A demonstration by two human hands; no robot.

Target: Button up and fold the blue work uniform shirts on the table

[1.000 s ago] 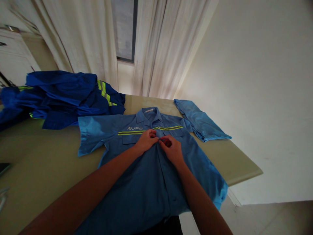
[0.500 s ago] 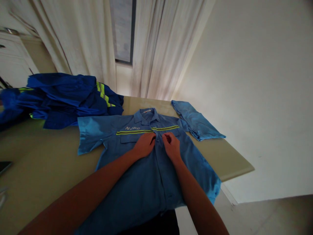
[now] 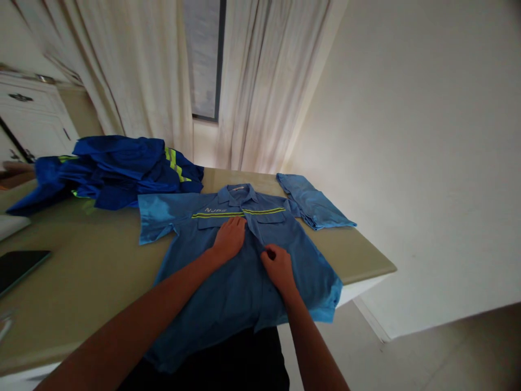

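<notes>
Reaching over shirt [image 3: 240,288] | left hand [image 3: 230,238] palm-down, grip unclear | right hand [image 3: 279,267] pinching placket edge [image 3: 255,232]

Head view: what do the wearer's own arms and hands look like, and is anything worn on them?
The left hand and right hand are ungloved, with no ring discernible. The left forearm and right forearm are bare as far as they show: no sleeve, watch, cable or marking visible.
</notes>
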